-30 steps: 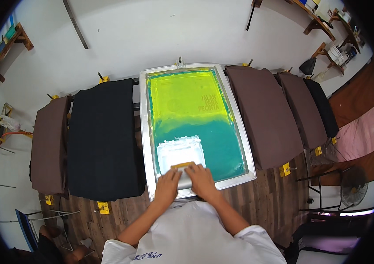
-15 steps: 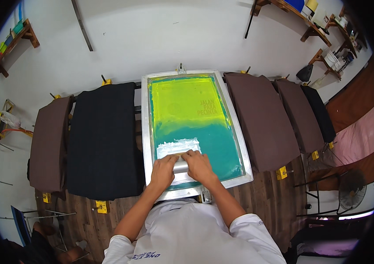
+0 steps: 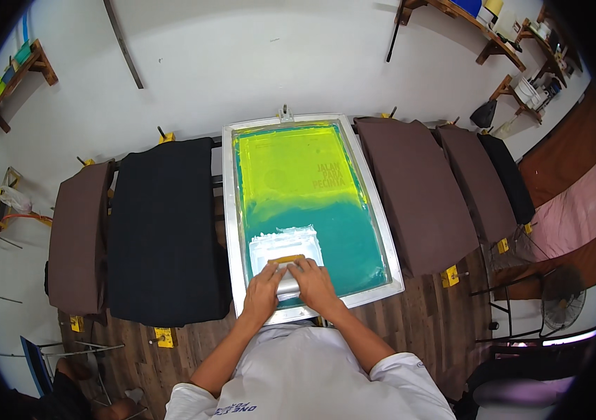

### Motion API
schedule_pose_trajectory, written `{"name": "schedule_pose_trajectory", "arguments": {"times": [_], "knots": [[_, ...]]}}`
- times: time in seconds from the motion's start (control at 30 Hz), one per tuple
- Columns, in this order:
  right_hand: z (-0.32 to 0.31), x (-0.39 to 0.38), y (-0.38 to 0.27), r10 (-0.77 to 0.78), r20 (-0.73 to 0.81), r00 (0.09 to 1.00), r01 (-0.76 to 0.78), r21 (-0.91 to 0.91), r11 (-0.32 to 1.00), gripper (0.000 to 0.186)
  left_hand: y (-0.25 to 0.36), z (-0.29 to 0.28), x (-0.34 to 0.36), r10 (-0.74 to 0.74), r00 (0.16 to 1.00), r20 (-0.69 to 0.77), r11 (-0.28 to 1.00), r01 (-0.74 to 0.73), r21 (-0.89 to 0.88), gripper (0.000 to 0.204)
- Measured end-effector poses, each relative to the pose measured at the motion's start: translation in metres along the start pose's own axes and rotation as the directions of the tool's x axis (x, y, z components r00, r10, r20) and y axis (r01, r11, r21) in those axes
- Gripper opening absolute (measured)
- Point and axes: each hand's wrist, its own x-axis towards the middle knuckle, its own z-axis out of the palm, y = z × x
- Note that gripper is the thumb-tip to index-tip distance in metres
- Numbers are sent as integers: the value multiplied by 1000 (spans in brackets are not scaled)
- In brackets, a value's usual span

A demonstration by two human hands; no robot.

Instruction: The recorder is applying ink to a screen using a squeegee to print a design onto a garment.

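Observation:
A silver-framed printing screen (image 3: pixel 380 224) lies before me, its mesh yellow-green at the far part and teal at the near part. My left hand (image 3: pixel 263 292) and my right hand (image 3: pixel 314 285) are closed side by side on a silver squeegee (image 3: pixel 287 285) with a yellow strip along its far edge. The squeegee tilts over the near part of the mesh. Just beyond it, a patch of white ink (image 3: pixel 285 240) with a ragged far edge covers the teal. My fingertips meet near the squeegee's middle; its lower edge is partly hidden by my hands.
Left of the screen are boards covered in black cloth (image 3: pixel 161 231) and brown cloth (image 3: pixel 81 238). More brown cloth (image 3: pixel 420 196) covers boards on the right. Wooden shelves (image 3: pixel 18 87) hang on the wall. A fan (image 3: pixel 562 299) stands at right; a person's leg (image 3: pixel 74 371) shows at lower left.
Both hands have shifted slightly nearer to me on the squeegee, which has tilted so its yellow strip shows more. The white ink patch shows more below its ragged edge.

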Motion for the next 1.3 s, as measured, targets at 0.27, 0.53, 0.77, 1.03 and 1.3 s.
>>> {"name": "schedule_pose_trajectory", "arguments": {"times": [0.27, 0.53, 0.77, 1.03, 1.3], "knots": [[9, -8, -1, -2, -92, 996, 3, 15, 1000, 55, 5, 3, -7, -34, 999, 17, 999, 34, 14, 61], [0, -11, -7, 6, -59, 998, -1, 81, 997, 51, 12, -1, -12, -87, 993, 75, 996, 87, 1, 69], [-3, -17, -11, -5, -26, 1000, 4, -44, 999, 50, 13, -7, -14, -111, 985, 129, 992, 118, -43, 71], [-4, -25, -14, 60, 108, 992, -67, 61, 996, 51, 20, -8, -20, -114, 986, 122, 991, 121, -53, 71], [-6, -33, -17, 66, 41, 997, -69, 69, 995, 52, 23, -6, -26, -101, 986, 132, 992, 110, -64, 71]]}}
